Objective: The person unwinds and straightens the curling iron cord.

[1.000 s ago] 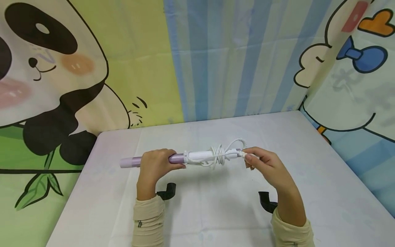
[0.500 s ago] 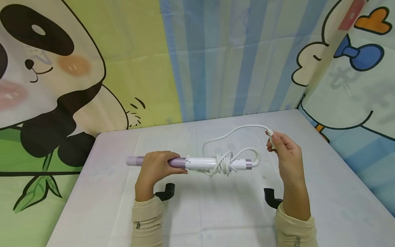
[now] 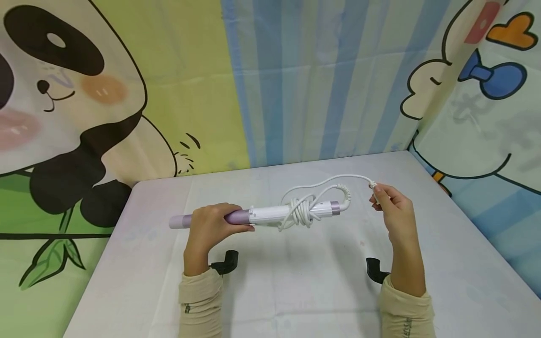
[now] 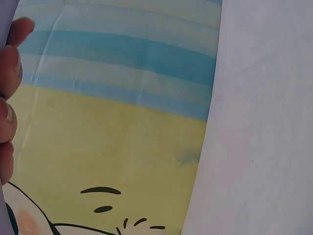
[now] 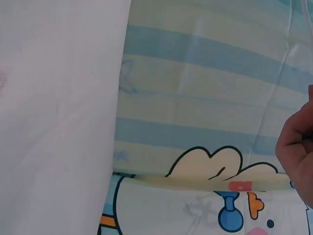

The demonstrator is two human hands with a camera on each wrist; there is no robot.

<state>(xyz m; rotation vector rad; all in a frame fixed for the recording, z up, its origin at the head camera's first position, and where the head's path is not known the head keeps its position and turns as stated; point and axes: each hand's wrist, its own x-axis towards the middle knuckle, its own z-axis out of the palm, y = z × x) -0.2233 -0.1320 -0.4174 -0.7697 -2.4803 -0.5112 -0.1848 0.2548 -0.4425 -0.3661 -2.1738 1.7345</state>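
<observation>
A white and purple curling iron [image 3: 268, 214] is held roughly level over the table in the head view, its paler tip pointing left. My left hand [image 3: 212, 225] grips its purple part, and the curled fingers [image 4: 10, 73] show at the left edge of the left wrist view. A white cord [image 3: 301, 212] is wound several times around the white handle. One length of it arches to my right hand [image 3: 396, 211], which pinches its knotted-looking end. What lies inside that pinch is hidden. Only part of the right hand shows at the right wrist view's edge.
Below the hands lies a table with a white cloth [image 3: 296, 291]. A cartoon-printed curtain [image 3: 291, 84] stands behind it and along the right side. Black curved pieces stick out by the left wrist [image 3: 228, 263] and right wrist [image 3: 375, 271].
From beside the handle's end, my right hand has moved right and away, drawing out a length of cord. Over the last half second it has dropped slightly. The left hand keeps its grip.
</observation>
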